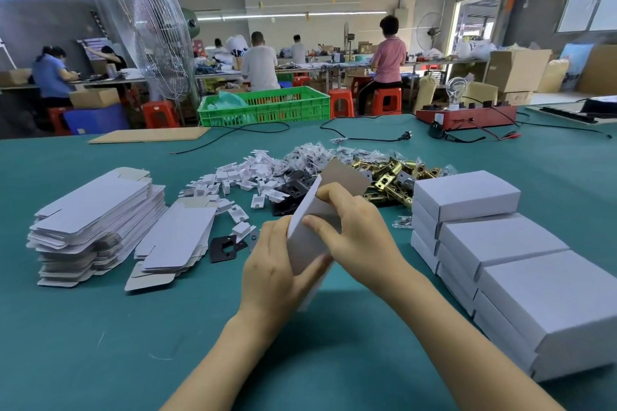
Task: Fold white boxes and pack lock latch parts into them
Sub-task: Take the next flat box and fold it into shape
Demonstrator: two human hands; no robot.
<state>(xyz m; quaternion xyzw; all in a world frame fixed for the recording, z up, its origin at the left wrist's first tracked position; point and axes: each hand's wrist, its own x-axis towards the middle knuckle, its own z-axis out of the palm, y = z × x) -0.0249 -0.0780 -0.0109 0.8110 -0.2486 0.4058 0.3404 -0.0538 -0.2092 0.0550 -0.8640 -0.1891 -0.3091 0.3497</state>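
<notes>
1. The main risk is a crushed or skewed carton. The white box [309,237] is only part-formed, held in the air at centre frame above the green table [100,344], and its brown flap [347,175] stands open at the top. If the fingers squeeze the thin walls unevenly, the panels could likely buckle rather than square up, and the flap would then not tuck in.
2. A second risk is a slip. The grip sits on the box's lower half, so a hard push on the upper end could twist it out of the palm and drop it among the loose parts beyond.
3. A third risk is packing the wrong mix. The brass latch bodies [390,177], black plates [293,190], white plastic pieces [247,177] and small bagged items [310,153] lie in touching heaps in the middle of the frame, so a hurried reach could probably snag an extra piece.
4. The left hand [270,274] wraps around the box's lower end from the left, thumb lying across the near face, grasping it.
5. The right hand [354,230] comes in from the right with wrist raised; its fingers curl over the box's right edge and its thumb presses the front, also grasping it.
6. Flat box blanks [96,210] are stacked at left of frame; finished boxes [500,243] are stacked at right.
</notes>
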